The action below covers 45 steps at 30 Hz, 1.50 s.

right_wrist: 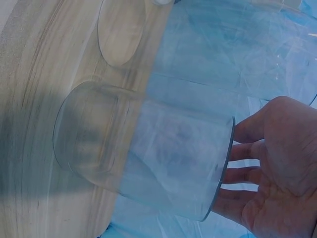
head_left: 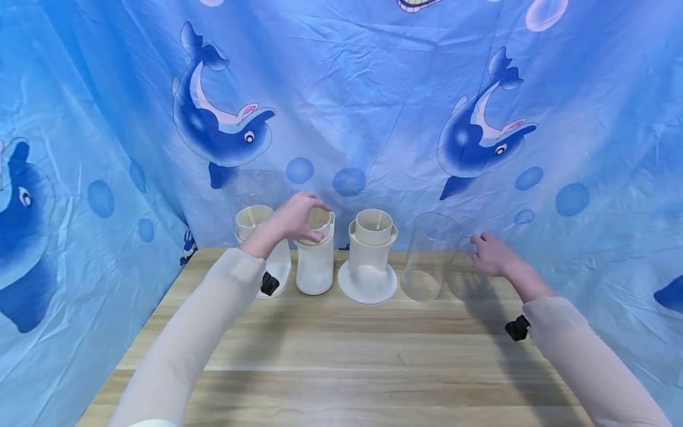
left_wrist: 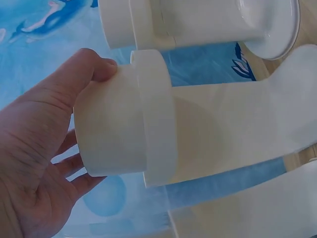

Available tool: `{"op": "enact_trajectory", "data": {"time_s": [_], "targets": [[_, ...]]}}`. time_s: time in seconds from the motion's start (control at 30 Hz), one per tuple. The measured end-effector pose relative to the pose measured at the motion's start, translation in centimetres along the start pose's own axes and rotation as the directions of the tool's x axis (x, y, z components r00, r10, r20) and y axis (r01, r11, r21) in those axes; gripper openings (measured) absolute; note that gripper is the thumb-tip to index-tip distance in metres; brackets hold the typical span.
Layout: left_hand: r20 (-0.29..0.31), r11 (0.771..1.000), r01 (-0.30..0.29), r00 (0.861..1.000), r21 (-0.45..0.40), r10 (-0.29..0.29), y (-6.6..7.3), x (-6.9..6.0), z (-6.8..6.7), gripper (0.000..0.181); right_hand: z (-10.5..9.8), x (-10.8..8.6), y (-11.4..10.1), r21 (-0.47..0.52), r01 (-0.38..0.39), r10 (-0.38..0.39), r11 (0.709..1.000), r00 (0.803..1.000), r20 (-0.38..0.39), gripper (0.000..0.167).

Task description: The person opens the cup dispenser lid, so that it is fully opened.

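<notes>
Gripped by the left hand [head_left: 292,218], a white cup [left_wrist: 114,124] sits atop a white stand [head_left: 315,270]; the right hand [head_left: 493,256] is at the rim of a clear glass [right_wrist: 163,148], whether pinching it I cannot tell. Stand and glass are toward the back of the wooden table [head_left: 341,367], before a blue curtain [head_left: 368,118].

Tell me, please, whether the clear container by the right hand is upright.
Upright: the clear container stands on the table, rim up at the right hand.

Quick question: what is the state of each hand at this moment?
Left hand: holding the white cup.
Right hand: at the rim of a clear cylinder; whether it grips cannot be told.
</notes>
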<state>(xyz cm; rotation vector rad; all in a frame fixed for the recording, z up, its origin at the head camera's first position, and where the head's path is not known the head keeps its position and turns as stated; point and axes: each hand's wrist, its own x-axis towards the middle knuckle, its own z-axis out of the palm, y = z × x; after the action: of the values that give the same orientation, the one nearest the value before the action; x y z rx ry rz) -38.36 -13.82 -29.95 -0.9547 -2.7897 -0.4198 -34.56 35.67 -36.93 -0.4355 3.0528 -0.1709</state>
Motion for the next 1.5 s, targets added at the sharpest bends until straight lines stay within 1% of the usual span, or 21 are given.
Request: {"op": "enact_trajectory", "data": {"time_s": [0.2, 0.3, 0.4, 0.5, 0.6, 0.67, 0.73, 0.83, 0.9, 0.97, 1.03, 1.1, 1.2, 1.23, 1.3, 1.37, 1.5], "targets": [[0.008, 0.999, 0.031, 0.999, -0.018, -0.031, -1.1, 0.7, 0.9, 0.062, 0.3, 0.1, -0.2, 0.004, -0.004, 0.004, 1.000, 1.000, 0.001, 0.052], [0.007, 0.999, 0.037, 0.999, -0.021, -0.037, -1.5, 0.9, 1.2, 0.064, 0.4, 0.3, -0.2, -0.004, 0.000, 0.000, 1.000, 1.000, -0.002, 0.051], [0.003, 0.999, 0.040, 0.999, -0.028, -0.040, -1.7, 1.1, 1.3, 0.065, 0.3, 0.3, -0.2, -0.002, 0.000, 0.000, 1.000, 1.000, -0.008, 0.050], [0.003, 0.997, 0.057, 0.998, -0.042, -0.057, -1.7, 1.2, 1.4, 0.065, 0.2, 0.2, -0.2, -0.001, 0.001, -0.001, 1.000, 1.000, -0.010, 0.051], [-0.002, 0.996, 0.070, 0.998, -0.055, -0.071, -1.6, 1.0, 1.2, 0.066, 0.1, 0.4, -0.2, 0.004, 0.005, -0.005, 1.000, 1.000, -0.007, 0.052], [-0.017, 0.996, 0.067, 0.998, -0.059, -0.068, -1.4, 0.8, 0.8, 0.068, -0.1, 0.5, -0.2, 0.004, 0.008, -0.008, 1.000, 1.000, -0.004, 0.052], [-0.049, 0.996, 0.060, 0.997, -0.065, -0.063, -1.1, 0.4, 0.1, 0.069, -0.2, 0.6, -0.1, 0.007, 0.012, -0.012, 1.000, 1.000, 0.003, 0.051], [-0.122, 0.996, 0.046, 0.991, -0.079, -0.055, -0.2, -0.3, -1.3, 0.069, -0.6, 0.6, 0.1, 0.013, 0.025, -0.025, 1.000, 1.000, 0.008, 0.048], [-0.183, 0.996, 0.036, 0.982, -0.087, -0.052, 0.4, -1.2, -2.4, 0.068, -0.8, 0.7, 0.2, 0.020, 0.030, -0.030, 0.999, 0.999, 0.015, 0.047], [-0.251, 0.996, 0.017, 0.967, -0.088, -0.038, 0.9, -2.0, -3.6, 0.067, -1.0, 0.7, 0.4, 0.018, 0.033, -0.033, 0.999, 0.999, 0.019, 0.046], [-0.330, 0.997, -0.002, 0.944, -0.074, -0.023, 1.1, -2.9, -4.8, 0.067, -1.0, 0.7, 0.6, 0.016, 0.031, -0.032, 0.999, 0.999, 0.022, 0.046], [-0.416, 0.998, -0.017, 0.909, -0.053, -0.006, 0.7, -3.7, -5.8, 0.068, -1.1, 0.8, 0.8, 0.014, 0.029, -0.029, 0.999, 0.999, 0.021, 0.046], [-0.533, 1.000, -0.010, 0.846, -0.025, -0.005, -0.5, -5.1, -7.1, 0.070, -1.0, 0.8, 0.9, 0.002, 0.033, -0.033, 0.999, 0.999, 0.005, 0.046], [-0.564, 1.000, -0.002, 0.826, -0.022, -0.011, -1.1, -5.6, -7.4, 0.071, -1.0, 0.8, 0.8, -0.001, 0.033, -0.033, 0.999, 0.999, 0.003, 0.046], [-0.609, 0.999, 0.021, 0.792, -0.030, -0.035, -2.2, -6.6, -7.9, 0.075, -0.9, 0.9, 0.9, -0.010, 0.036, -0.036, 0.999, 0.999, -0.005, 0.046], [-0.635, 0.998, 0.047, 0.770, -0.046, -0.065, -3.2, -7.5, -8.1, 0.080, -0.9, 0.9, 0.8, -0.013, 0.036, -0.036, 0.999, 0.999, -0.009, 0.046], [-0.650, 0.990, 0.114, 0.746, -0.087, -0.143, -5.1, -9.1, -8.0, 0.088, -0.9, 0.8, 0.6, -0.010, 0.039, -0.039, 0.999, 0.999, -0.011, 0.044]]}}
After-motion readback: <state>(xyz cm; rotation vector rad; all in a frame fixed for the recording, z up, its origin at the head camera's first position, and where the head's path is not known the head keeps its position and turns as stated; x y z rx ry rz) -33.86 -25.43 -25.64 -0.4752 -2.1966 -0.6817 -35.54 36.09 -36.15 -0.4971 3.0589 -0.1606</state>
